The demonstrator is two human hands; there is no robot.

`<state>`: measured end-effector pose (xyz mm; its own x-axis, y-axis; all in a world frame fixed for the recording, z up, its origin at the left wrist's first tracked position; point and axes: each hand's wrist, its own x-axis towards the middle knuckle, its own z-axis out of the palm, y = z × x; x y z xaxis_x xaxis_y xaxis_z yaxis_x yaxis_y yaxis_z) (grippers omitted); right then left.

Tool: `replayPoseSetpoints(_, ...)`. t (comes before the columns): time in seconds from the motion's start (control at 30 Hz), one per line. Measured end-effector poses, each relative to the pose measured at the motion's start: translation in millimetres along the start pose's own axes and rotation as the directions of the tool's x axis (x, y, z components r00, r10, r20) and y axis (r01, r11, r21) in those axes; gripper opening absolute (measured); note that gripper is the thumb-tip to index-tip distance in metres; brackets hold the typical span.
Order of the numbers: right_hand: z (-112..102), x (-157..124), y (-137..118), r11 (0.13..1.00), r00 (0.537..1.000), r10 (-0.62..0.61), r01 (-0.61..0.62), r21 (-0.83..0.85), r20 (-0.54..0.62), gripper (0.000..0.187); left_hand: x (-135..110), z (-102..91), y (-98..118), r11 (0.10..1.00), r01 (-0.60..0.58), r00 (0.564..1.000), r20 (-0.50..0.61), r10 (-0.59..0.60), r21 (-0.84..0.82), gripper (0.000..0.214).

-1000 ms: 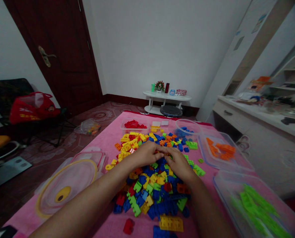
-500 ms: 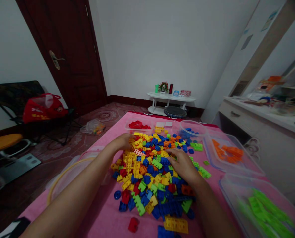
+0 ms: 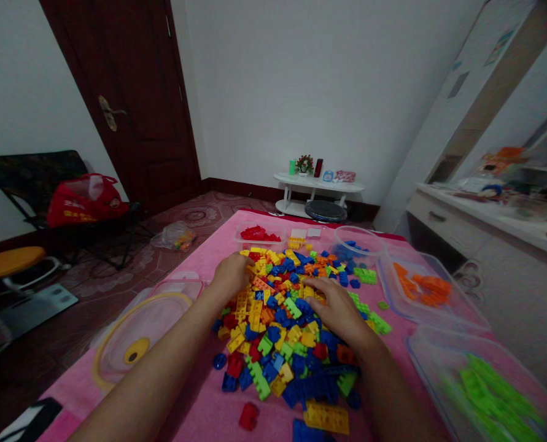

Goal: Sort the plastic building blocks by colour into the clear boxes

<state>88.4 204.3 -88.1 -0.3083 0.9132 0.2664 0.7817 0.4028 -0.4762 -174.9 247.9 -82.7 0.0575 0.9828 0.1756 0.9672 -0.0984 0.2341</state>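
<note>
A large heap of mixed toy building bricks [image 3: 273,319] in yellow, blue, red, green and orange spreads over the pink cloth. My left hand [image 3: 231,275] is at the heap's far left side. Its fingers curl down among yellow bricks, and what lies under the fingertips is hidden. Over the right part of the heap is my right hand [image 3: 335,302], its thumb and fingers apart, close to yellow and blue bricks. A pinkish-red studded brick [image 3: 263,283] lies just right of my left hand. Nearest me are a loose red brick [image 3: 248,416] and a yellow brick plate [image 3: 326,417].
Clear bins stand around the heap: one with red bricks [image 3: 259,233], a round tub [image 3: 358,232] over blue ones, one with orange pieces [image 3: 423,287], one with green pieces [image 3: 489,393]. A yellow-rimmed clear lid [image 3: 99,353] lies left, beneath my left forearm.
My left hand has shifted slightly nearer and its fingers are more curled. My right hand has moved slightly left and lower over the heap. The view has shifted a little, showing more of the lid.
</note>
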Motion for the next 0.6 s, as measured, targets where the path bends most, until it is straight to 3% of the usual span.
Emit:
replayPoseSetpoints(0.2, -7.4, 1.4, 0.7, 0.997, 0.996, 0.074, -0.073, -0.031, 0.042, 0.03, -5.1, -3.6, 3.0, 0.997, 0.076, 0.996, -0.05, -0.077, -0.016, 0.026)
replayPoseSetpoints(0.4, -13.9, -1.1, 1.4, 0.989, 0.979, 0.143, -0.145, 0.002, 0.145, 0.016, -12.5, -27.7, 9.8, 0.995, 0.098, 0.985, -0.143, -0.096, 0.004, 0.02)
replayPoseSetpoints(0.5, -17.9, -2.2, 4.3, 0.982, 0.967, 0.18, -0.186, 0.016, 0.182, 0.017, -16.8, -40.0, 20.4, 0.994, 0.055, 0.981, -0.181, -0.072, -0.094, 0.021)
replayPoseSetpoints(0.6, -22.0, -1.6, 4.5, 0.985, 0.979, 0.167, -0.171, 0.026, 0.113, 0.013, -17.6, -43.6, 34.0, 0.967, -0.049, 0.984, -0.177, 0.004, -0.251, 0.022)
